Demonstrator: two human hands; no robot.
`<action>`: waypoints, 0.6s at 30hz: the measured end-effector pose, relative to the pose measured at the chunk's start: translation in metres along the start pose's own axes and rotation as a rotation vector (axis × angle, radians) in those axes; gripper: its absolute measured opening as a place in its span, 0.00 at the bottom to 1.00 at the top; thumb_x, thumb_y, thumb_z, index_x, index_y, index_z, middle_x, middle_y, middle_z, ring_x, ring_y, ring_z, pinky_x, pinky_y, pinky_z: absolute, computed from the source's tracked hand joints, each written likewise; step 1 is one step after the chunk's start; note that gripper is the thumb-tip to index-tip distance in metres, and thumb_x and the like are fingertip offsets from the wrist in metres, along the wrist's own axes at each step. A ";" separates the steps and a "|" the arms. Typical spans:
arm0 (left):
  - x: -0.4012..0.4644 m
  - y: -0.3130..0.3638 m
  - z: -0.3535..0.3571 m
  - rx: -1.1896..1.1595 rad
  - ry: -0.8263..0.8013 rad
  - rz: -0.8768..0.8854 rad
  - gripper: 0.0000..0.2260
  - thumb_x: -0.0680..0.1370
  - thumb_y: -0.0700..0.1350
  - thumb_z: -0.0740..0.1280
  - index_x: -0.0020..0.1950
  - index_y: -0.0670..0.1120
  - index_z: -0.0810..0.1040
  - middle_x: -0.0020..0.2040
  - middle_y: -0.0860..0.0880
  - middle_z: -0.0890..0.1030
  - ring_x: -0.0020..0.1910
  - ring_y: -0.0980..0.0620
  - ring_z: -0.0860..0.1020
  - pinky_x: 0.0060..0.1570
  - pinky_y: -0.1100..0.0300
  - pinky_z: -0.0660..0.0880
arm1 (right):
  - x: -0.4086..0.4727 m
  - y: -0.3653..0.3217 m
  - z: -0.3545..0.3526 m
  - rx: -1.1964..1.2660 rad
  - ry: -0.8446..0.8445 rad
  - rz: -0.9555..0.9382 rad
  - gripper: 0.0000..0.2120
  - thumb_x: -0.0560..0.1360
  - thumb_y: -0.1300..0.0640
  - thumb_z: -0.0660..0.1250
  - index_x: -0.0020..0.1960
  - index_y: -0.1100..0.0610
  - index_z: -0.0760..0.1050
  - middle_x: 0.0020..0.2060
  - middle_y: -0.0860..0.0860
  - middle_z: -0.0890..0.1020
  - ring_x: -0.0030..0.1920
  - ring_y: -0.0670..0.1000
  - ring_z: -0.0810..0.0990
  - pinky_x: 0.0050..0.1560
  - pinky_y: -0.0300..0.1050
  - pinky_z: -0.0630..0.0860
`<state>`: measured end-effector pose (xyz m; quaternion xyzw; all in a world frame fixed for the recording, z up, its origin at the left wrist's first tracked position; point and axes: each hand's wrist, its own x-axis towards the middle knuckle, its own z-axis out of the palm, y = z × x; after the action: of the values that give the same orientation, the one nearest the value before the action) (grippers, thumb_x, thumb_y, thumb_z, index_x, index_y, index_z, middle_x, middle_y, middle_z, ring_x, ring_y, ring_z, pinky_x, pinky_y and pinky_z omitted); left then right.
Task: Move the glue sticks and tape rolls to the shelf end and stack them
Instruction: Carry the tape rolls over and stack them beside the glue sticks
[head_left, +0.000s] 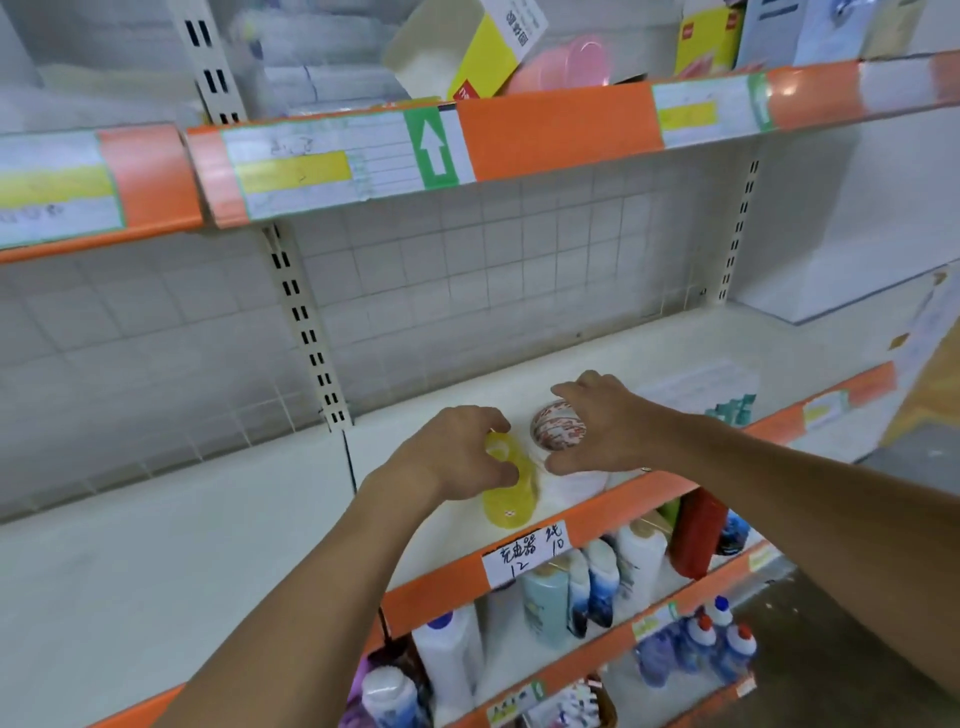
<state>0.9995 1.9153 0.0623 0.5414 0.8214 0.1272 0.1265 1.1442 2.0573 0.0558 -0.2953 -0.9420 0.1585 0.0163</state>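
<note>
Reaching over a cream shop shelf (218, 561), left hand (457, 457) curling round the top of a stack of yellow tape rolls (509, 488) near the front edge; right hand (602, 431) arching, fingers spread, over a red-patterned tape roll (558, 427) and a whitish roll (576, 484), grip hard to confirm. Possibly risking a topple: stack leaning, rolls sliding off towards bottles (550, 597) below.

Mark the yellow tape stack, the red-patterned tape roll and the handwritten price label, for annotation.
yellow tape stack (511, 499), head view, lower side wall.
red-patterned tape roll (558, 428), head view, patterned side.
handwritten price label (524, 553), head view, centre.
</note>
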 end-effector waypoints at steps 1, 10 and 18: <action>0.000 0.001 0.000 0.001 0.003 -0.004 0.28 0.73 0.53 0.72 0.72 0.52 0.71 0.68 0.50 0.74 0.64 0.51 0.73 0.57 0.62 0.70 | 0.001 0.002 0.000 0.001 0.000 -0.001 0.47 0.69 0.39 0.73 0.79 0.54 0.55 0.69 0.52 0.63 0.73 0.54 0.57 0.69 0.54 0.67; 0.002 0.007 0.003 0.011 -0.022 -0.021 0.28 0.73 0.53 0.72 0.72 0.51 0.71 0.68 0.50 0.74 0.64 0.51 0.72 0.59 0.59 0.72 | 0.000 0.011 0.007 0.049 -0.031 0.010 0.46 0.70 0.41 0.73 0.80 0.52 0.53 0.74 0.51 0.59 0.76 0.52 0.54 0.71 0.54 0.64; 0.000 0.009 0.008 0.004 -0.037 -0.030 0.29 0.73 0.53 0.72 0.72 0.51 0.70 0.68 0.48 0.73 0.64 0.49 0.73 0.53 0.61 0.69 | 0.002 0.012 0.013 0.076 -0.012 0.008 0.46 0.70 0.40 0.73 0.79 0.52 0.55 0.71 0.51 0.62 0.74 0.52 0.58 0.69 0.53 0.65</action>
<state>1.0099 1.9194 0.0575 0.5315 0.8272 0.1135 0.1424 1.1474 2.0638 0.0395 -0.2972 -0.9343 0.1959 0.0212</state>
